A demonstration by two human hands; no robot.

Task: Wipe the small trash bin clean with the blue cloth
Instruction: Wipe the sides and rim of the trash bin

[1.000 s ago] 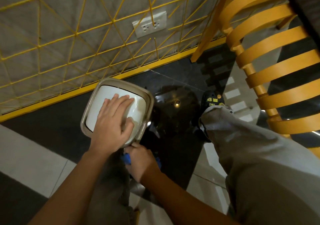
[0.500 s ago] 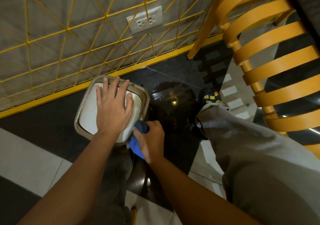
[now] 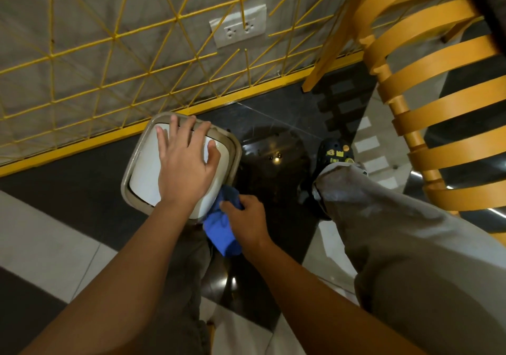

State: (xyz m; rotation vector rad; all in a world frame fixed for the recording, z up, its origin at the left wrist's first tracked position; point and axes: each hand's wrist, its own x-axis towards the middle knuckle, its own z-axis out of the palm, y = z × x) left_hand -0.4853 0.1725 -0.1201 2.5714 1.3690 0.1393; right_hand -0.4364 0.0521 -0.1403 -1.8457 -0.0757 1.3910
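Note:
The small trash bin (image 3: 142, 179), with a white lid inside a beige rim, stands on the dark floor near the wall. My left hand (image 3: 183, 168) lies flat on the lid, fingers spread and reaching its far rim. My right hand (image 3: 243, 220) grips the blue cloth (image 3: 219, 231) and holds it against the bin's near right corner and side. Most of the bin's body is hidden below the lid and my arms.
A yellow wire grid (image 3: 115, 53) covers the grey wall, with a white socket plate (image 3: 238, 28) on it. An orange slatted chair (image 3: 427, 80) stands at the right. My right leg in grey trousers (image 3: 397, 231) and a dark shoe (image 3: 335, 152) are beside it.
My left hand slid farther across the lid toward the far rim. My right hand rose with the blue cloth from below the bin's edge up to its near right corner.

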